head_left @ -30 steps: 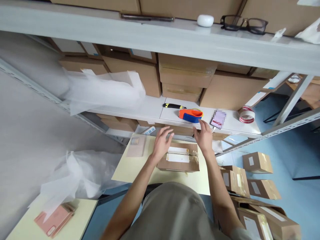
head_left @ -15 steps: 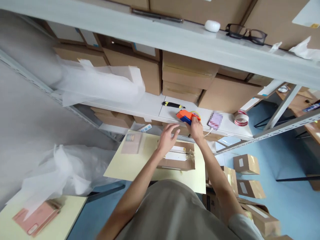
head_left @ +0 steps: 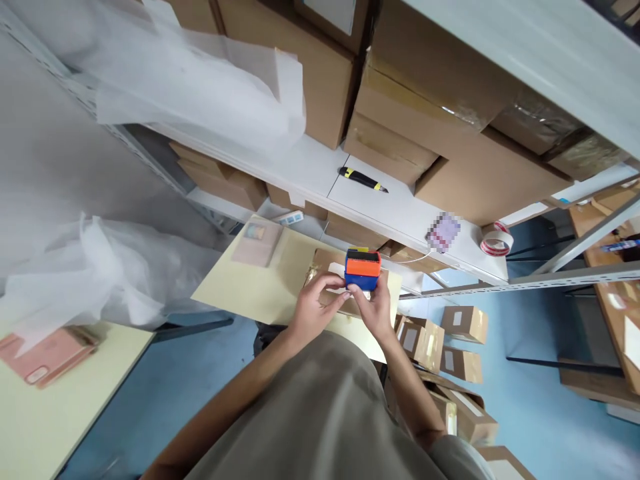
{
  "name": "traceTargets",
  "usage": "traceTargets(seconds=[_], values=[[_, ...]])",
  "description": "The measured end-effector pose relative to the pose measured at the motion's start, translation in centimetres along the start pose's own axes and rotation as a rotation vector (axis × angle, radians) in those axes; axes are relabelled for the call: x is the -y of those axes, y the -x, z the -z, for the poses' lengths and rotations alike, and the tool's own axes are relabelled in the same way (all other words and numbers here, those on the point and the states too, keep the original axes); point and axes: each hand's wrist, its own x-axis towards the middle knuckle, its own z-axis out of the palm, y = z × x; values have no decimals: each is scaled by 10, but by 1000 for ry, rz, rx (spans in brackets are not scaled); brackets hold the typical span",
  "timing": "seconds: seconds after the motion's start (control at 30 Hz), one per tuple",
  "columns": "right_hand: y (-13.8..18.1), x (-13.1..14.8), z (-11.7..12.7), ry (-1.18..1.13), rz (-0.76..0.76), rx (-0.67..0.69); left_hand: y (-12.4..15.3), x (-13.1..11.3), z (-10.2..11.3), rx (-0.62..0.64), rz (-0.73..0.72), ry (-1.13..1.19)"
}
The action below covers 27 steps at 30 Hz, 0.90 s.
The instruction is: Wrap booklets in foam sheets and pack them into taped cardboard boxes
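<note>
The person's right hand is clamped on an orange and blue tape dispenser, with the thumb lying over its lower blue part and the other fingers along its right side. The dispenser is in the air, above a cardboard box, and its orange face looks towards the wearer. The left hand is just beside it: its thumb and forefinger come close to one another near the lower left corner of the dispenser, but I cannot tell whether they pinch something or touch the dispenser. The cardboard box rests on a pale yellow table, partly covered by both hands. To its left, on the same table, there lies a flat, pale pink packet. Behind the table, on a white shelf, I see a black and yellow cutter knife, then a phone, which is blurred, with a white cable, and farther right a red and white roll of tape. On the blue floor, at the right, several closed cartons are standing.
</note>
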Motion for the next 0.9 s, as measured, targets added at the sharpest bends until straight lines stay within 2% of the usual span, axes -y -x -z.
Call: traceTargets(seconds=[0.13,0.3,0.43,0.5,0.67,0.77,0.9], values=[[10,3,-9,-47,8,8,5,-9,8,-4,-25,-59],[17,7,-8,-1,55,58,3,-20,24,76,-57,-81],[21,7,-1,87,117,76,-9,-43,45,9,-96,-43],[23,7,4,124,133,92,-18,-58,55,13,-123,-52],[23,13,21,202,178,205,-37,-82,68,176,-135,-114],[20,17,33,234,203,248,-42,-86,69,244,-110,-100],[17,18,45,282,204,292,-44,-83,66,272,-45,-82]])
